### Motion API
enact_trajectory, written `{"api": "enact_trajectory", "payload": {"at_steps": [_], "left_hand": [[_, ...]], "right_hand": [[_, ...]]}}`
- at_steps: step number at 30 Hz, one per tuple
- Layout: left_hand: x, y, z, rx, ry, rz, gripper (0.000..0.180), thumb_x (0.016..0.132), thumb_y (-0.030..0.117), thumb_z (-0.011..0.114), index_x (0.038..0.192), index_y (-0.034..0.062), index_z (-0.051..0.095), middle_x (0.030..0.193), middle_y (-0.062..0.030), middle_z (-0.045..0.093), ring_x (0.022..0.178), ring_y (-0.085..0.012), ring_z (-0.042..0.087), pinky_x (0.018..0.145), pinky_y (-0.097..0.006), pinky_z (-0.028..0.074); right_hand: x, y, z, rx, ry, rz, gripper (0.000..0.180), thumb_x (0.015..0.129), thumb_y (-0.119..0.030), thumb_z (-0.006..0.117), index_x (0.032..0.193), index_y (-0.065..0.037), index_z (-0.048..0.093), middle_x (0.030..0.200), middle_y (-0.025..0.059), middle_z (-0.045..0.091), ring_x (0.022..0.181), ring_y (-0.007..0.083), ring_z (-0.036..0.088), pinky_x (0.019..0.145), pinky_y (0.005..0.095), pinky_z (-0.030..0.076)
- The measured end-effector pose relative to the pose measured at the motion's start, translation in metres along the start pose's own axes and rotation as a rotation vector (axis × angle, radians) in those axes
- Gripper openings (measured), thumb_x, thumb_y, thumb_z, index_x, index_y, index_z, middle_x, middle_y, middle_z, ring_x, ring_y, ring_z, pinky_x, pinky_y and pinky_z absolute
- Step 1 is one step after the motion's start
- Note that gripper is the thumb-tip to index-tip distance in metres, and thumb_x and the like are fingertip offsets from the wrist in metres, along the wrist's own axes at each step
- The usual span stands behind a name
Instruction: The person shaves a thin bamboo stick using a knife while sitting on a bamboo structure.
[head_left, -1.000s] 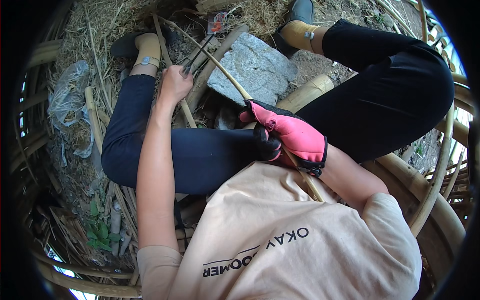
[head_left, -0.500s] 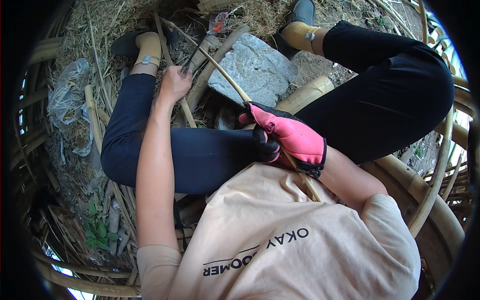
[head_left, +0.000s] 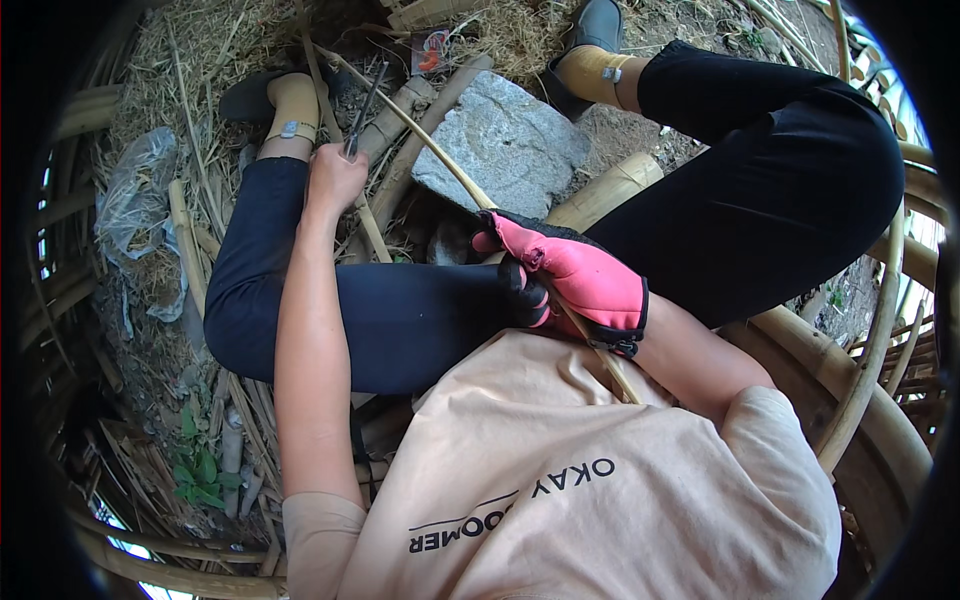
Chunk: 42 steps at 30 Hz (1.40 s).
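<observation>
My bare left hand [head_left: 336,182] is closed around the handle of a knife, beside my left shin. The knife's narrow dark blade [head_left: 362,118] points away from me and crosses the line of a thin bamboo stick [head_left: 430,143]; whether they touch I cannot tell. My right hand [head_left: 585,272], in a pink and black glove, grips that stick near my lap. From the glove the stick slants to the far left, while its near end rests against my beige shirt [head_left: 560,450].
A rough grey stone block [head_left: 505,140] lies between my legs, with a cut bamboo pole [head_left: 608,190] beside it. Straw and bamboo pieces cover the ground at left, near a clear plastic bag [head_left: 138,190]. Curved bamboo poles [head_left: 850,390] stand close on my right.
My left hand has shifted slightly left and nearer to me, and the knife blade shows more of its length. The gloved hand and the stick have hardly moved.
</observation>
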<state>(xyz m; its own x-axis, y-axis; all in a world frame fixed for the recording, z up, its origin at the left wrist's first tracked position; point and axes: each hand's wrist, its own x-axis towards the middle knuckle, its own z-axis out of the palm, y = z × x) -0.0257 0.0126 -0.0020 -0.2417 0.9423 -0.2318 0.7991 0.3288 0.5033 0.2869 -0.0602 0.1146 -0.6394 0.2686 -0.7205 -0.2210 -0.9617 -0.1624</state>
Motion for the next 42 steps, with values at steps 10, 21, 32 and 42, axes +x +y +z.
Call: {"api": "enact_trajectory", "payload": {"at_steps": [10, 21, 32, 42], "left_hand": [[-0.083, 0.086, -0.018, -0.023, -0.269, 0.350, 0.023, 0.081, 0.010, 0.065, 0.069, -0.0062, 0.054, 0.062, -0.0254, 0.050, 0.062, -0.0461, 0.050, 0.056, -0.045, 0.041], [-0.084, 0.081, -0.007, -0.019, -0.137, 0.367, 0.025, 0.084, 0.014, 0.060, 0.068, -0.0048, 0.055, 0.059, -0.0229, 0.049, 0.052, -0.0395, 0.049, 0.053, -0.042, 0.040], [-0.075, 0.063, -0.012, -0.058, -0.130, 0.352, 0.025, 0.084, 0.014, 0.062, 0.070, -0.0053, 0.055, 0.059, -0.0232, 0.049, 0.054, -0.0418, 0.049, 0.053, -0.042, 0.040], [-0.068, 0.071, -0.005, 0.075, -0.107, 0.395, 0.024, 0.084, 0.013, 0.061, 0.069, -0.0053, 0.056, 0.062, -0.0246, 0.053, 0.065, -0.0447, 0.057, 0.056, -0.043, 0.044]], "right_hand": [[-0.001, -0.003, -0.009, 0.000, -0.073, 0.001, 0.039, 0.095, -0.045, 0.060, 0.113, -0.011, 0.058, 0.066, -0.0089, 0.050, 0.048, 0.0011, 0.044, 0.044, 0.0176, 0.034], [0.004, -0.002, -0.013, 0.012, -0.100, 0.017, 0.034, 0.094, -0.045, 0.061, 0.104, -0.012, 0.059, 0.064, -0.0110, 0.049, 0.047, -0.0002, 0.041, 0.042, 0.0160, 0.031], [0.001, -0.002, -0.005, -0.029, -0.068, 0.002, 0.033, 0.095, -0.044, 0.060, 0.107, -0.013, 0.059, 0.066, -0.0099, 0.049, 0.048, -0.0006, 0.041, 0.044, 0.0161, 0.031], [-0.001, -0.005, -0.008, 0.005, -0.058, -0.002, 0.035, 0.095, -0.045, 0.060, 0.108, -0.013, 0.058, 0.065, -0.0094, 0.048, 0.048, 0.0006, 0.041, 0.044, 0.0177, 0.031]]}}
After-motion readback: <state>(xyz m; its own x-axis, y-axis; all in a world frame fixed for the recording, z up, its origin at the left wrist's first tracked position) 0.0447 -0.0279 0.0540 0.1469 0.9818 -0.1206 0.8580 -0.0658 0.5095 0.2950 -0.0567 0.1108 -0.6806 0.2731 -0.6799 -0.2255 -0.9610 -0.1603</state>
